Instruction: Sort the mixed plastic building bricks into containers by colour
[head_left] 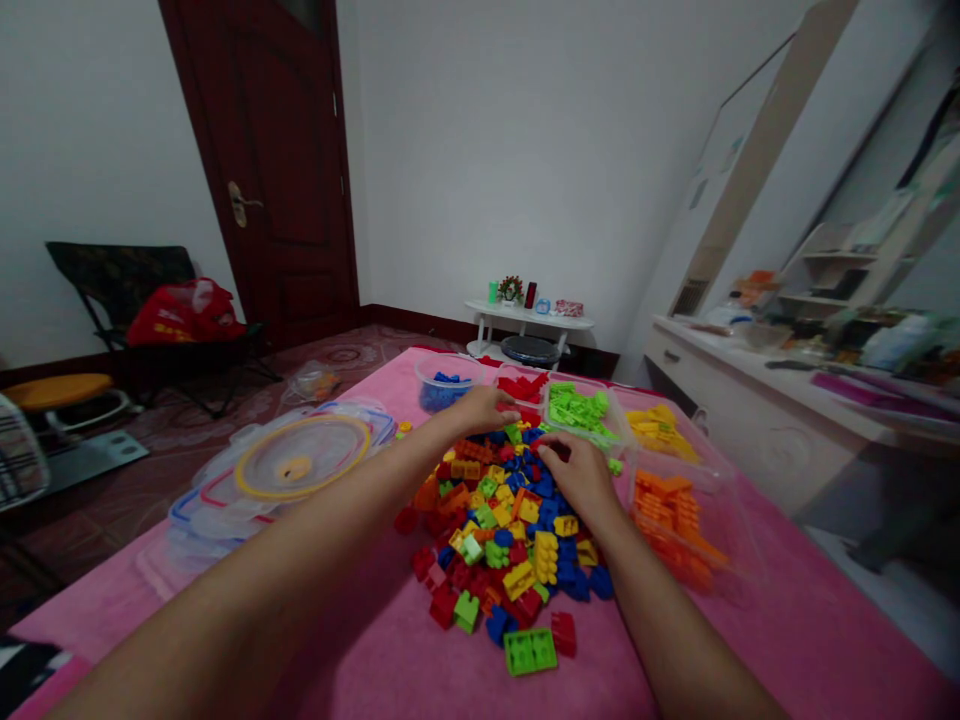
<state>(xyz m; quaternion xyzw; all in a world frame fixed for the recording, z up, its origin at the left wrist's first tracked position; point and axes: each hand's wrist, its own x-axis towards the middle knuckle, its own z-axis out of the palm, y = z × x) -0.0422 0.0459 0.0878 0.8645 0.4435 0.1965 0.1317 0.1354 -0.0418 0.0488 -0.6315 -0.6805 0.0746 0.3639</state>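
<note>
A big heap of mixed toy building bricks [495, 510] lies on the pink cloth in red, blue, yellow, green and orange. My left hand [484, 408] reaches over its far side, beside the box of red bricks [525, 387]. Its fingers are bent together, and whatever they hold is hidden. My right hand [581, 468] is at the heap's far right edge above blue bricks, thumb and forefinger curled toward each other. A bit of red shows at these fingertips, too small to tell whether it is gripped. A green brick [531, 652] lies at the near edge.
Clear tubs hold blue bricks [442, 395], green bricks [581, 408], yellow bricks [660, 430] and orange bricks [675, 520], arranged behind and right of the heap. Stacked clear lids [300, 458] lie left. A cluttered white dresser [757, 375] stands at right, a small white table [529, 318] behind.
</note>
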